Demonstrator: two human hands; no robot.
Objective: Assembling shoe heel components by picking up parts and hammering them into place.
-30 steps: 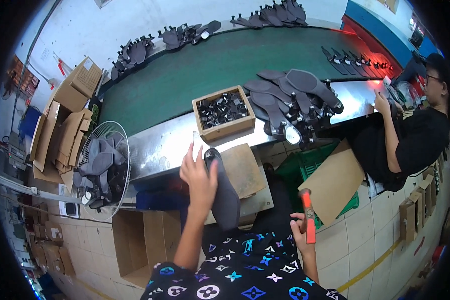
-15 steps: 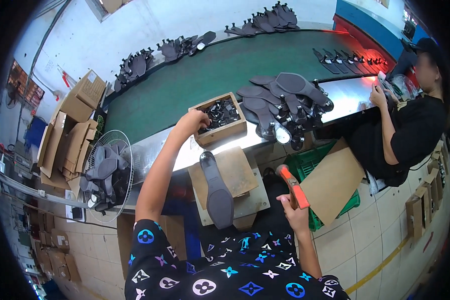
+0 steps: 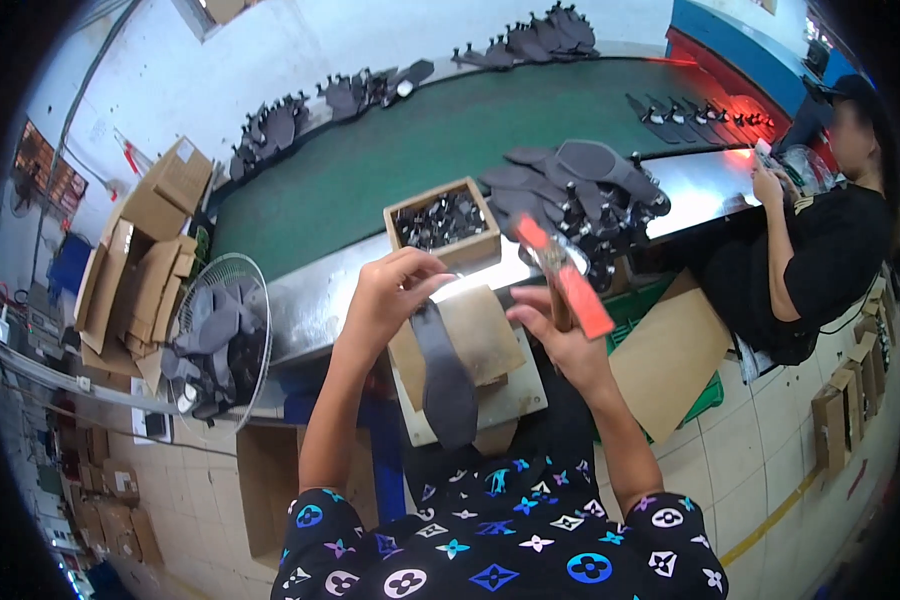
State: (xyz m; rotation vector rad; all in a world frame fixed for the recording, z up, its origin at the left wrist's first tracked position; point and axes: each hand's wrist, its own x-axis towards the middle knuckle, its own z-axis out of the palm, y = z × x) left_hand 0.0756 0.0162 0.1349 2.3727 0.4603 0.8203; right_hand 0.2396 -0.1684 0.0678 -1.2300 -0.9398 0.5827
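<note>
A dark grey shoe sole (image 3: 446,390) lies lengthwise on a tan pad (image 3: 485,335), which rests on a pale board (image 3: 530,400). Over the sole's narrow far end, my left hand (image 3: 390,290) has thumb and fingers drawn together in a pinch. What they hold, if anything, is too small to make out. To the right of the pad, my right hand (image 3: 575,355) grips a hammer with an orange-red head (image 3: 578,295), raised and blurred by motion. Just beyond my left hand stands a wooden box (image 3: 470,251) of small black pieces (image 3: 440,220).
A pile of dark soles (image 3: 590,175) with heel parts sits right of the box. Behind runs a green conveyor belt (image 3: 370,150). A fan (image 3: 220,340) and cardboard boxes (image 3: 160,200) stand left. At right are a green crate (image 3: 705,400) and a co-worker (image 3: 830,240).
My left hand has come out of the wooden box and down to the sole's far end. My right hand has lifted the hammer up and leftward, closer to the pad.
</note>
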